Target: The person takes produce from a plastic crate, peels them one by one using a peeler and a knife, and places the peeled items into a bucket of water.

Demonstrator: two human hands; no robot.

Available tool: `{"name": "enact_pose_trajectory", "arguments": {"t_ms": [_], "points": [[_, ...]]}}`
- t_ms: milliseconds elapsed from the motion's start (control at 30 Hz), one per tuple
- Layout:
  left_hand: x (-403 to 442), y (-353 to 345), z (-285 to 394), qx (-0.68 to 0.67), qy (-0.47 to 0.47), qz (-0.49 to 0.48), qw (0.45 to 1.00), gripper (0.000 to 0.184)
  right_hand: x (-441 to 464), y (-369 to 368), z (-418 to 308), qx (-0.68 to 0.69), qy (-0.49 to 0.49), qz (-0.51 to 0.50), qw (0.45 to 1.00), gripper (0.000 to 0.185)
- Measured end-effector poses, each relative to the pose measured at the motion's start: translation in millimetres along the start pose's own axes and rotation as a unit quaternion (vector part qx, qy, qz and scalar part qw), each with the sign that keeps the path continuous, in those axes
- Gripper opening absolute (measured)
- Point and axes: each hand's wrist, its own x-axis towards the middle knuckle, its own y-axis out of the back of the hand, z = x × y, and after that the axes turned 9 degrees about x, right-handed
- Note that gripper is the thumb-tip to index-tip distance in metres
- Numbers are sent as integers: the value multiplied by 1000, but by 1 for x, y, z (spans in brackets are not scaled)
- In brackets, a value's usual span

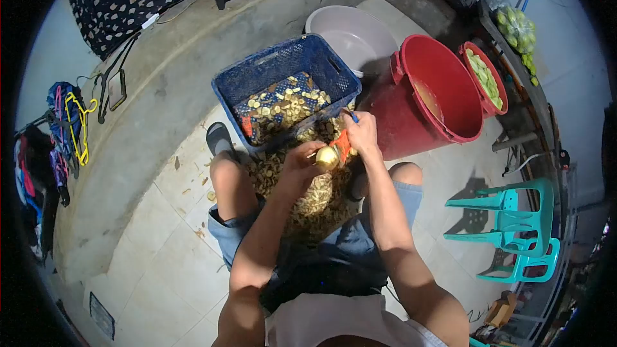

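Observation:
My left hand (pixel 299 166) is closed around a round, pale yellow peeled fruit (pixel 327 158), held above the heap between my legs. Against the fruit's right side is an orange tool (pixel 341 145) that looks like a peeler, gripped by my right hand (pixel 362 132). A blue piece (pixel 354 117) sticks out above my right fingers; whether it belongs to the same tool I cannot tell. Below both hands lies a pile of peelings and pale scraps (pixel 315 199). Just beyond them stands a blue plastic crate (pixel 225 93) with more pale pieces inside.
A tall red bucket (pixel 398 115) stands right of the crate, with a pale basin (pixel 321 19) behind. Farther right are a smaller red tub (pixel 505 90) of pale green pieces and a bag of green produce (pixel 514 29). Teal plastic chairs (pixel 527 218) lie right; a curved concrete ledge (pixel 160 96) runs left.

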Motion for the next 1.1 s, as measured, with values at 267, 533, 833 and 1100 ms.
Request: {"name": "enact_pose_trajectory", "arguments": {"t_ms": [267, 533, 833, 1100], "points": [[-4, -7, -1, 59, -29, 36, 997, 53, -15, 16, -30, -2, 12, 2, 1000, 37], [-4, -6, 1, -21, -16, 26, 999, 50, -8, 15, -15, -17, -28, 13, 999, 34], [-4, -9, 1, -34, -18, 45, 998, 50, -4, 11, -12, 43, -31, 5, 999, 35], [-4, -8, 3, -31, 10, 21, 999, 57, -2, 11, -3, -32, -30, 27, 999, 36]]}}
